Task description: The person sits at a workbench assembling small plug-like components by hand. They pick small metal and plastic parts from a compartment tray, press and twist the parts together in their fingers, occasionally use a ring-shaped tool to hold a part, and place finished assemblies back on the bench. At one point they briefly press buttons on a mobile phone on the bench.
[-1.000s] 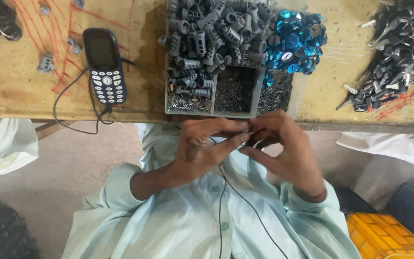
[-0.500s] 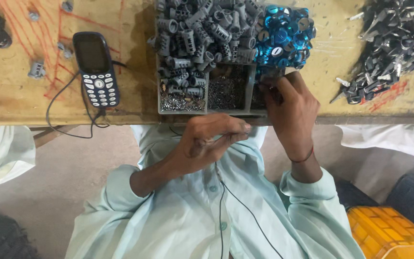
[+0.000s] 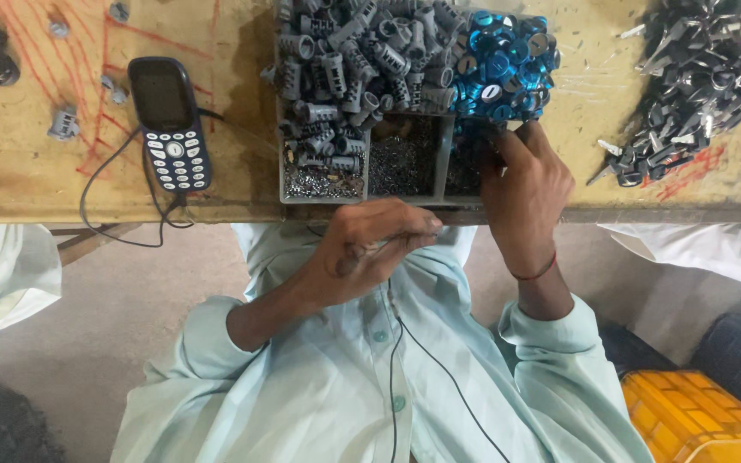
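My left hand (image 3: 366,250) hovers over my lap just below the table edge, fingertips pinched on a small part that barely shows. My right hand (image 3: 527,190) reaches over the edge into the right compartment of a grey divided tray (image 3: 446,163). Its fingertips sit among tiny dark pieces, and I cannot tell whether they grip one. Grey cylindrical parts (image 3: 358,53) are heaped over the tray's far side. Shiny blue round discs (image 3: 504,67) lie beside them, just beyond my right fingers.
A dark keypad phone (image 3: 170,120) with a black cable lies on the worn wooden table (image 3: 36,171) at the left. A heap of metal pieces (image 3: 698,79) fills the right end. A yellow crate (image 3: 698,420) stands on the floor at lower right.
The hands, joined in front of my chest a second ago, have parted. My right hand went up into the tray and has settled deeper; my left hand stayed pinched near the edge.
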The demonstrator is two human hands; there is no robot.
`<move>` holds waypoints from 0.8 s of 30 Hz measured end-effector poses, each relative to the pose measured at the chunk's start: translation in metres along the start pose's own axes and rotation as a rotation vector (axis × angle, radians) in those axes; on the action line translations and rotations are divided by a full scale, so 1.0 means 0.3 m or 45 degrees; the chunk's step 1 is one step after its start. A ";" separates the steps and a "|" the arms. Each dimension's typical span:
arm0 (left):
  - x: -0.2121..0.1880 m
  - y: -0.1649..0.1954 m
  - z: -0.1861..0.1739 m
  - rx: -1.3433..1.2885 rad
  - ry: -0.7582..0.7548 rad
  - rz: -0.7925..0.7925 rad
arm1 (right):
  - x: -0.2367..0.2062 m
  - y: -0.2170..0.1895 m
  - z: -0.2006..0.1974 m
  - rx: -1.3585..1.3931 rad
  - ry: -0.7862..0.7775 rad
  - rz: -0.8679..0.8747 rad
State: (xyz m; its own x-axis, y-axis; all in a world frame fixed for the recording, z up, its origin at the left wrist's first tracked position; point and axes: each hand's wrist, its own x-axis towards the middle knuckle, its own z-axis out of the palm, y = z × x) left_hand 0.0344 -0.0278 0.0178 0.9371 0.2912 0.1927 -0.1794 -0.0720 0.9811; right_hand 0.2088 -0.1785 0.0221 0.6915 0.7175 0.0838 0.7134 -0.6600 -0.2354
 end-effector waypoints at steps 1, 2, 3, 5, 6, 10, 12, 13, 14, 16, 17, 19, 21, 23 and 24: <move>-0.001 0.000 -0.003 -0.021 -0.001 -0.012 | -0.005 0.005 -0.008 0.094 -0.008 0.028; -0.002 -0.001 -0.005 -0.006 -0.005 0.011 | -0.010 0.013 -0.021 0.188 -0.014 0.046; -0.003 -0.002 -0.008 0.012 -0.002 0.034 | -0.015 0.020 -0.032 0.284 -0.023 0.057; -0.004 -0.004 -0.012 0.061 0.021 0.070 | -0.028 0.043 -0.059 0.914 -0.267 0.269; -0.003 -0.007 -0.013 0.091 0.037 0.093 | -0.037 0.053 -0.069 1.226 -0.388 0.382; 0.008 -0.014 -0.017 0.151 -0.023 0.172 | -0.087 0.066 -0.077 1.998 -0.447 0.402; 0.012 -0.012 -0.019 0.216 -0.052 0.219 | -0.114 0.053 -0.072 2.091 -0.398 0.375; 0.014 -0.009 -0.021 0.251 -0.066 0.244 | -0.126 0.046 -0.074 2.039 -0.429 0.369; 0.014 -0.004 -0.022 0.327 -0.078 0.273 | -0.137 0.037 -0.078 1.987 -0.459 0.362; 0.012 0.008 -0.025 0.481 -0.096 0.328 | -0.151 0.019 -0.089 1.869 -0.486 0.313; 0.014 0.013 -0.025 0.520 -0.090 0.352 | -0.156 0.010 -0.095 1.804 -0.481 0.274; 0.017 0.021 -0.025 0.594 -0.080 0.399 | -0.154 -0.002 -0.107 1.728 -0.488 0.244; 0.019 0.027 -0.029 0.678 -0.100 0.417 | -0.145 -0.006 -0.116 1.710 -0.513 0.265; 0.021 0.029 -0.030 0.744 -0.104 0.447 | -0.134 -0.005 -0.124 1.750 -0.587 0.304; 0.021 0.028 -0.030 0.764 -0.100 0.469 | -0.131 -0.005 -0.125 1.769 -0.621 0.324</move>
State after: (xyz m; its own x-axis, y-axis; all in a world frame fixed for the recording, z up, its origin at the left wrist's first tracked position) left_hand 0.0361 -0.0180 0.0274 0.8701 0.0784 0.4866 -0.3140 -0.6727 0.6700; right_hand 0.1848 -0.2140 0.0556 0.4723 0.8058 -0.3573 -0.2860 -0.2433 -0.9268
